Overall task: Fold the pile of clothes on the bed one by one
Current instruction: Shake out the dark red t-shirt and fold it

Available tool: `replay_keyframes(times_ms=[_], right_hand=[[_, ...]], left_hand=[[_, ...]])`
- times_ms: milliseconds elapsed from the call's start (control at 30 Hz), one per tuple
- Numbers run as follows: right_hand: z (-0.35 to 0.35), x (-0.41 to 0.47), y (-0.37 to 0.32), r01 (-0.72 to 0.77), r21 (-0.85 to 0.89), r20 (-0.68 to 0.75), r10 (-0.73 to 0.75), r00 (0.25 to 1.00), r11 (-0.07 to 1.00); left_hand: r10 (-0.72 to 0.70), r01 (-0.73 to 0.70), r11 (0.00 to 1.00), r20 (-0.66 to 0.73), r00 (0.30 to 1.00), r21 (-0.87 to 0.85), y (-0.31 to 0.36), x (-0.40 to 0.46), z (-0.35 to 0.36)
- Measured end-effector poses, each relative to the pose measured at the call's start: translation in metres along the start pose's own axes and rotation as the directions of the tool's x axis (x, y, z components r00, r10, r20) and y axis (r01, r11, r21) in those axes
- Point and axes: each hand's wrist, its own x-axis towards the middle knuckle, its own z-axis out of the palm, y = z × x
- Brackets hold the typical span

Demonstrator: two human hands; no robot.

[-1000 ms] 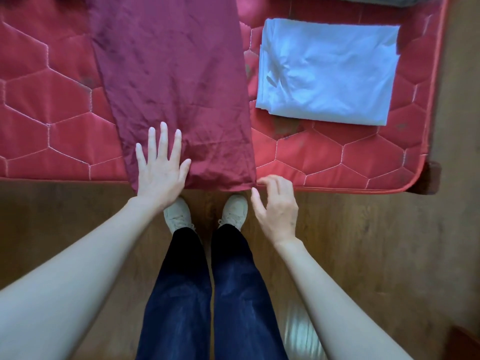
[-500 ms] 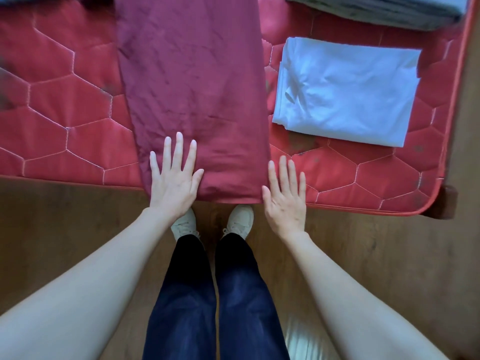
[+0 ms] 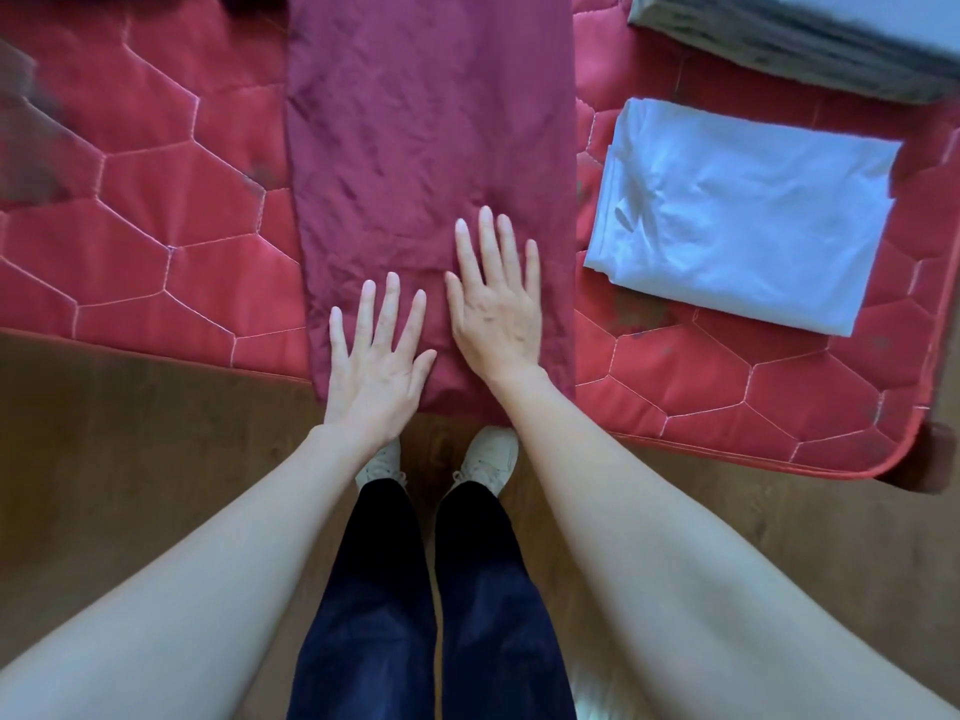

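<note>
folded blue cloth (image 3: 748, 220) lies beside maroon cloth (image 3: 431, 148).

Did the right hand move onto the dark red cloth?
Yes. The right hand slid left, off the mattress edge, onto the dark red cloth, beside the left hand.

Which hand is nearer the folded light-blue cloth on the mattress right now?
Right. The right hand lies flat on the maroon garment near its right edge, apart from the light-blue cloth. The left hand presses the garment's near-left part, farther away.
</note>
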Motion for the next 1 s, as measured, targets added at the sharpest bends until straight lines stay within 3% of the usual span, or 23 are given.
replay_keyframes(times_ms=[133,300,367,567,700,867,1000], right_hand=[[0.002,-0.079,0.053,-0.15,-0.062,-0.007,0.15,0.989,0.987],[-0.017,-0.147,0.08,-0.092,-0.085,0.135,0.103,0.986,0.992],[-0.028,-0.127,0.071,-0.091,-0.035,0.089,0.093,0.992,0.995],[-0.033,0.01,0.01,0.156,0.088,-0.041,-0.153,0.987,0.984],[-0.019,0.096,-0.006,0.178,-0.043,0.068,-0.175,0.982,0.983],[-0.005,0.08,0.03,0.106,-0.131,0.025,-0.103,0.994,0.986],[-0.01,0.028,0.044,0.02,-0.118,0.015,-0.018,1.0,0.993]], left_hand=[[-0.003,0.003,1.0,0.003,1.0,-0.008,0.0,-0.001,0.0],[-0.025,0.025,1.0,0.052,0.998,-0.008,0.002,-0.001,-0.007],[-0.039,0.04,0.999,0.043,0.998,-0.015,0.005,0.001,-0.015],[0.003,-0.01,0.999,-0.158,0.987,-0.041,0.005,0.062,-0.047],[-0.029,0.033,0.999,-0.153,0.988,0.021,-0.011,0.126,-0.049],[-0.114,0.1,0.993,-0.274,0.955,-0.064,-0.031,0.112,-0.025],[-0.212,0.193,0.976,-0.222,0.952,-0.105,-0.018,0.087,-0.025]])
